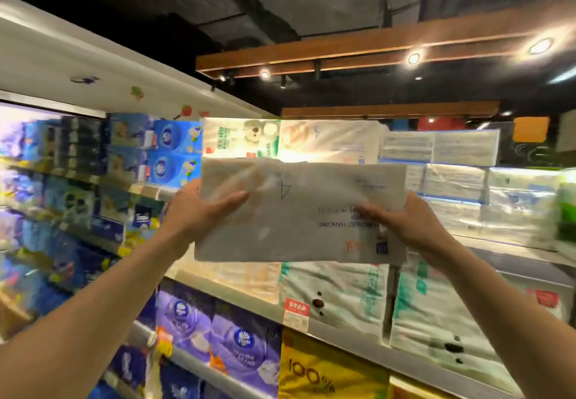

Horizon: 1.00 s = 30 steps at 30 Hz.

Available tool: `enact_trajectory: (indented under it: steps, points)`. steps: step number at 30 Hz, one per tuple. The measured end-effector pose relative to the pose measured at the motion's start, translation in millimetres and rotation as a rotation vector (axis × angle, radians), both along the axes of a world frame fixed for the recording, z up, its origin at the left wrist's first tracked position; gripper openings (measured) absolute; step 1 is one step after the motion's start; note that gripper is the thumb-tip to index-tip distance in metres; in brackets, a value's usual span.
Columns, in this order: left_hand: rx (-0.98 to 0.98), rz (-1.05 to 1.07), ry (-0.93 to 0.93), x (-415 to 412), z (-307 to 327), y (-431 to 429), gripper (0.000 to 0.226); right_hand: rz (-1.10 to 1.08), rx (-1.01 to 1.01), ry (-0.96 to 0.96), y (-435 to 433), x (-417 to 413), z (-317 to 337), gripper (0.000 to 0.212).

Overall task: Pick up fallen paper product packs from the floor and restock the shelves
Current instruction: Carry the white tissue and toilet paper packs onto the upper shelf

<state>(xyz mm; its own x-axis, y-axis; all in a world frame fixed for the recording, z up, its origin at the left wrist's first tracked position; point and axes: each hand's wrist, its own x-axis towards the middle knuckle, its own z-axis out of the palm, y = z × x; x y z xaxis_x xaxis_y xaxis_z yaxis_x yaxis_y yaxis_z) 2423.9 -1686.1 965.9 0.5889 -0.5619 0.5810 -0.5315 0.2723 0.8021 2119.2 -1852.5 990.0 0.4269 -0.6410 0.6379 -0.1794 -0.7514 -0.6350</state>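
Observation:
A wide, pale paper product pack [299, 211] with upside-down print is raised in front of the upper shelf. My left hand [202, 208] grips its left end, thumb across the front. My right hand [402, 221] grips its right end, thumb also on the front. Behind it, similar pale packs [327, 140] stand stacked on the top shelf [218, 289]. The fingers behind the pack are hidden.
Blue tissue packs [168, 152] fill the shelves to the left. White stacked packs [461, 177] sit to the right. Purple packs [243, 345] and a yellow pack [324, 373] stand on the shelf below. Wooden light beams [343, 53] hang overhead.

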Motion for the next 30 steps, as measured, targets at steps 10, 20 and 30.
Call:
enact_trajectory:
  steps: [10,20,30]
  points:
    - [-0.148,-0.205,-0.074,100,82,-174,0.071,-0.123,-0.065,-0.13,-117,66,89,0.026]
    - [-0.184,-0.402,-0.039,163,155,-311,0.105,-0.291,-0.105,-0.169,-206,127,146,0.026]
    - [-0.142,-0.482,-0.04,202,162,-410,0.105,-0.479,0.015,-0.137,-264,167,140,0.032]
